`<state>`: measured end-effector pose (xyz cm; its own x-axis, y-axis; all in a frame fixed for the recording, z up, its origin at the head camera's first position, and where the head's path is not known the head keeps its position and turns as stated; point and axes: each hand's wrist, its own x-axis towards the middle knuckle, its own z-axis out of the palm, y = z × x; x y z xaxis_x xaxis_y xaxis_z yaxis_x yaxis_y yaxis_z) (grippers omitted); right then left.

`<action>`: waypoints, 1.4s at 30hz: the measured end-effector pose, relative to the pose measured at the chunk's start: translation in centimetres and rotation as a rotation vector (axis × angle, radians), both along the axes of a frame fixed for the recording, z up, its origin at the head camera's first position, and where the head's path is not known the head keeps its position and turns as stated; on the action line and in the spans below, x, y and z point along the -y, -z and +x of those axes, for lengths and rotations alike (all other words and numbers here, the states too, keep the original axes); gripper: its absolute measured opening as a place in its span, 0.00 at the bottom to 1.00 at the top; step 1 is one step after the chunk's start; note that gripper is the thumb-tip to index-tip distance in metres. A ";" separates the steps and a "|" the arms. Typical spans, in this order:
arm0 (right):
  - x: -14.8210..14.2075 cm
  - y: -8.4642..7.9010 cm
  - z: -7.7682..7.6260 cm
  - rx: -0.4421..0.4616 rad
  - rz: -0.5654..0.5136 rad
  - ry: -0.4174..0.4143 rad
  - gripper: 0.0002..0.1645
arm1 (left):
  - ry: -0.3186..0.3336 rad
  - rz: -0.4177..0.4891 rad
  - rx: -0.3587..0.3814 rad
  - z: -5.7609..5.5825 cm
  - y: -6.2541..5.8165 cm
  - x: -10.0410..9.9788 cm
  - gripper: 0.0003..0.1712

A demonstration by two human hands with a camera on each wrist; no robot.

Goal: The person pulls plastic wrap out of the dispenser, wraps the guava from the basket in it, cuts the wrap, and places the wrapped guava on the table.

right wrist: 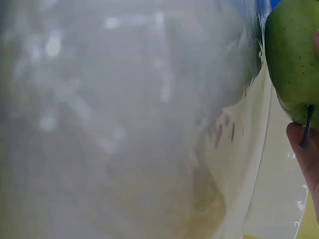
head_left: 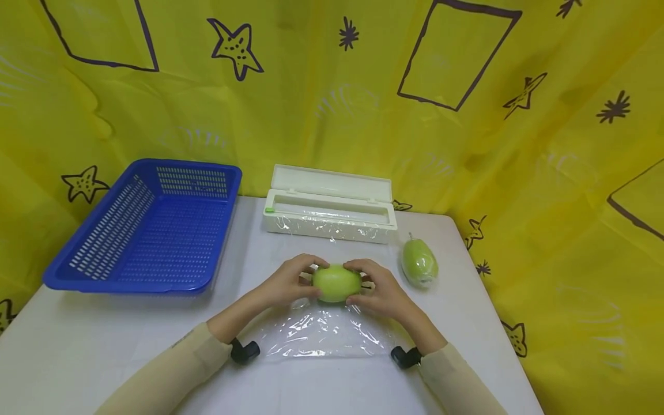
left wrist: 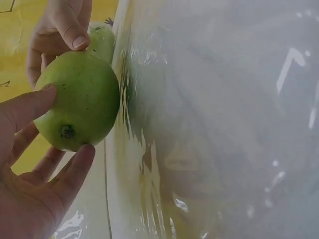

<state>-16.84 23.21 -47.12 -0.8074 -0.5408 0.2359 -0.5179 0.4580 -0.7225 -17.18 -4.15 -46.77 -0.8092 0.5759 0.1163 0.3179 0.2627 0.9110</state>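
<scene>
A green pear lies sideways between both hands over a sheet of clear cling film, its dark stem pointing right. My left hand grips the pear's left end with thumb in front and fingers behind. On the stem end my right hand holds it the same way. The left wrist view shows the pear from its blossom end, with thumb and fingertips of my left hand on its skin. In the right wrist view the stem passes beside a finger.
Behind the hands stands a white cling film dispenser, lid raised, with film running out toward me. A second pear, wrapped in film, lies to the right. On the left sits a blue plastic basket. A yellow patterned curtain hangs behind the table.
</scene>
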 end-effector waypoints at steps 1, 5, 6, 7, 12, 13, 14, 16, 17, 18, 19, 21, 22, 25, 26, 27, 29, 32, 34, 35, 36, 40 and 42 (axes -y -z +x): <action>0.0 -0.1 -0.1 -0.013 -0.006 0.003 0.42 | -0.003 0.010 -0.007 -0.1 -0.1 0.0 0.32; 0.0 -0.3 -0.4 -0.040 -0.024 0.026 0.42 | -0.021 0.033 -0.024 -0.6 -0.2 -0.3 0.32; 0.0 -0.3 -0.6 -0.038 -0.024 0.031 0.42 | -0.024 0.036 -0.026 -0.8 -0.2 -0.3 0.32; 0.1 -0.2 -0.7 -0.035 -0.024 0.035 0.42 | -0.025 0.041 -0.025 -0.9 -0.1 -0.4 0.32; 0.0 0.0 -0.9 0.008 -0.026 0.040 0.42 | -0.035 0.040 -0.006 -1.1 0.3 -0.7 0.31; 0.0 0.0 -0.8 0.014 -0.027 0.041 0.42 | -0.034 0.042 -0.006 -1.1 0.4 -0.7 0.31; 0.0 0.1 -0.8 0.018 -0.026 0.043 0.42 | -0.033 0.045 -0.006 -1.1 0.4 -0.7 0.31; 0.0 0.1 -0.7 0.019 -0.017 0.048 0.42 | -0.029 0.051 -0.010 -1.1 0.5 -0.7 0.31; 0.0 0.1 -0.7 0.020 -0.013 0.050 0.42 | -0.027 0.053 -0.012 -1.1 0.5 -0.7 0.31; 0.0 0.1 -0.7 0.021 -0.008 0.051 0.42 | -0.025 0.054 -0.014 -1.1 0.4 -0.7 0.32; 0.0 0.1 -0.7 0.017 -0.005 0.051 0.42 | -0.024 0.055 -0.017 -1.1 0.4 -0.7 0.32; 0.0 0.1 -0.7 0.019 0.004 0.052 0.42 | -0.023 0.054 -0.021 -1.1 0.4 -0.7 0.32; 0.0 0.1 -0.7 0.017 0.007 0.052 0.43 | -0.024 0.052 -0.022 -1.1 0.3 -0.7 0.32; 0.0 0.0 -0.6 0.005 0.027 0.055 0.45 | -0.035 0.043 -0.036 -0.9 0.2 -0.4 0.32; -0.1 0.0 -0.5 0.001 0.037 0.058 0.45 | -0.044 0.034 -0.042 -0.7 0.1 -0.3 0.32; -0.2 -0.1 -0.4 -0.005 0.047 0.062 0.46 | -0.052 0.026 -0.051 -0.5 -0.1 -0.1 0.33; -0.5 -0.3 0.0 -0.018 0.070 0.077 0.46 | -0.074 0.011 -0.073 0.1 -0.5 0.4 0.33; -1.4 -0.7 0.6 -0.040 0.085 0.094 0.46 | -0.095 -0.002 -0.109 1.1 -1.4 1.4 0.33; -2.1 -1.0 1.1 -0.056 0.091 0.108 0.46 | -0.093 -0.005 -0.137 1.9 -1.9 2.1 0.33; -2.5 -1.2 1.4 -0.065 0.094 0.113 0.46 | -0.085 -0.017 -0.158 2.4 -2.2 2.4 0.33; -2.8 -1.3 1.7 -0.076 0.099 0.118 0.45 | -0.075 -0.035 -0.176 2.9 -2.3 2.8 0.33; -4.2 -1.7 3.4 -0.116 0.134 0.123 0.36 | -0.015 -0.201 -0.288 5.2 -2.3 4.1 0.25; -4.9 -1.7 4.4 -0.109 0.170 0.104 0.28 | 0.031 -0.313 -0.323 6.4 -2.0 4.8 0.19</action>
<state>-12.43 28.08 -45.41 -0.8355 -0.4957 0.2373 -0.5324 0.6229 -0.5732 -10.80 -8.98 -44.77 -0.7417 0.6472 0.1762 0.5851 0.4958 0.6418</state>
